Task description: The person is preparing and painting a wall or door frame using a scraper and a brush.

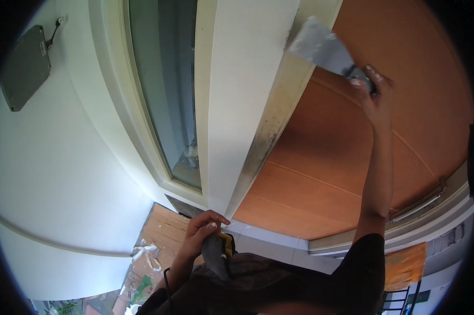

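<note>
My right hand (376, 97) is raised at the upper right, its fingers closed round the dark handle of a wide putty knife (328, 52). The blade is smeared with whitish material. Its broad end lies over the cream door frame (276, 102) in view; whether it touches is hard to tell. Low in the middle, my left hand (201, 231) is closed on a grey and yellow tool (216, 254), held close to my dark shirt. That tool's exact kind is not clear. A dark cord or band (167, 286) shows at my left wrist.
An orange-brown panelled door (321, 142) fills the right, with dark stains on the frame beside it. A tall glass window (168, 105) stands left of a white wall strip (242, 79). A grey box (27, 68) hangs on the left wall. Scraps (150, 254) litter the floor.
</note>
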{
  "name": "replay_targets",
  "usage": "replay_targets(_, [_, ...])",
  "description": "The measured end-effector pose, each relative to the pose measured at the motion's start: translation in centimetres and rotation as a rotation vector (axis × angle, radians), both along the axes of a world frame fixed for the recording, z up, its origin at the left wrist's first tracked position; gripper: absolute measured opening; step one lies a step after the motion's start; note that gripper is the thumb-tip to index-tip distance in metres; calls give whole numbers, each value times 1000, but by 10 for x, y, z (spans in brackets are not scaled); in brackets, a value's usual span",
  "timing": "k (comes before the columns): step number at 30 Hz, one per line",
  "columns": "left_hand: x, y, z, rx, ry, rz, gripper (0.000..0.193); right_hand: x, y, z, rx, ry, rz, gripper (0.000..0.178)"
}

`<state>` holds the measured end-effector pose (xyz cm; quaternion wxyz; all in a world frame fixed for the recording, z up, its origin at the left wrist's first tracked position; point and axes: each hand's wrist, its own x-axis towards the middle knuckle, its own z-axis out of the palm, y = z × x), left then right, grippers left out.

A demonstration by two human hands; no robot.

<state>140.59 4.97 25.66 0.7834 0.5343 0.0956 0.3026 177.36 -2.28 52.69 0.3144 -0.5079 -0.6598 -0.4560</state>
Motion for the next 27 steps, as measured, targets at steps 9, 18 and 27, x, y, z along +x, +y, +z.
replay_targets(9, [8,9,10,157,-14,139,23,-31,-41,-31,-74,538,-26,23])
replay_targets(18, [22,-10,2,220,-31,133,48,-190,-15,-218,-981,1009,412,29])
replay_targets(27, [7,-8,0,42,-22,239,28,-144,1,-139,-423,538,215,41])
